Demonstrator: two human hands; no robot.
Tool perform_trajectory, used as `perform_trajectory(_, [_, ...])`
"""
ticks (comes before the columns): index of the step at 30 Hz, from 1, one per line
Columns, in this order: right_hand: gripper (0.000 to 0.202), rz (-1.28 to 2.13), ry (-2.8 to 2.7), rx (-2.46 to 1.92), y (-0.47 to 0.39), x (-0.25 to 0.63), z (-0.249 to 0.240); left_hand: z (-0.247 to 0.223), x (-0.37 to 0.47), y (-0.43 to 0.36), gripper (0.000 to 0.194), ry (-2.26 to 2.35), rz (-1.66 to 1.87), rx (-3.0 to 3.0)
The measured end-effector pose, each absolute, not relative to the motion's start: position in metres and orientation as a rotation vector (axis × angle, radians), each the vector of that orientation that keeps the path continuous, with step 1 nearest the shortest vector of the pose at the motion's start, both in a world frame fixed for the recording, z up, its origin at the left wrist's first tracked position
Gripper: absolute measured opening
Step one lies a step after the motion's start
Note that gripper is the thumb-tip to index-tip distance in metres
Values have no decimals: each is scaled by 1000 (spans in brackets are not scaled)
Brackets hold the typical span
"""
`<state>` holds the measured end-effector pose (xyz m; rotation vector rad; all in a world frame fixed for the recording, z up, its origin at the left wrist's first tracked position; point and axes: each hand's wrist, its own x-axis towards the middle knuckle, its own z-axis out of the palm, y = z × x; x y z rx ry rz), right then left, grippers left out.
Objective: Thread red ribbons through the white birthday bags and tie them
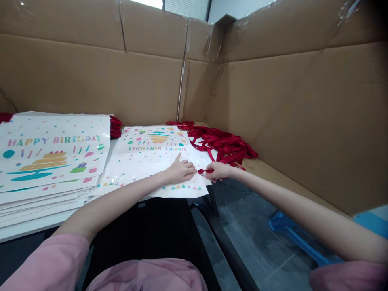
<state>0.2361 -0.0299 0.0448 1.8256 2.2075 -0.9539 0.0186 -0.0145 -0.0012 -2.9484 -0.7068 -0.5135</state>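
A white glossy sheet (145, 161) printed with "HAPPY BIRTHDAY" lies in front of me, its lettering upside down from my side. My left hand (179, 171) rests on its right part. One finger is stretched away from me, and the others bend together towards the sheet's right edge; what their tips grip is hidden. My right hand (218, 170) is closed at that edge, pinching a short piece of red ribbon (205, 171). The ribbon's other end lies right by my left fingertips. Behind my right hand is a tangled heap of red ribbons (226, 143).
On the left stands a stack of similar printed sheets (54, 141), with red ribbon (115, 126) showing at its far side. Tall cardboard walls (91, 81) enclose the back and right. A blue plastic object (297, 238) is on the floor below my right arm.
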Motion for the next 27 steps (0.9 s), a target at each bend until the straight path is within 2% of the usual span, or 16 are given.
perform_trajectory(5, [47,-1354,2241,1772,-33,243,45,-1,19,-15,28,-713,-512,-2961])
perform_trajectory(8, [45,-1519,2199,1805,-32,249,41,-1,18,-15,28,-709,-527,-2965])
perform_trajectory(11, [31,-1393,2132,1896,-31,253,39,-2,18,-14,27,-706,-538,-2966])
perform_trajectory(15, [21,-1198,2135,1958,-31,255,36,-3,18,-13,27,-711,-547,-2965])
perform_trajectory(23, [9,-941,2204,1918,-26,256,29,-4,17,-12,27,-721,-547,-2996])
perform_trajectory(27, [14,-599,2293,1837,-22,247,39,-6,16,-9,35,-796,-512,-2995])
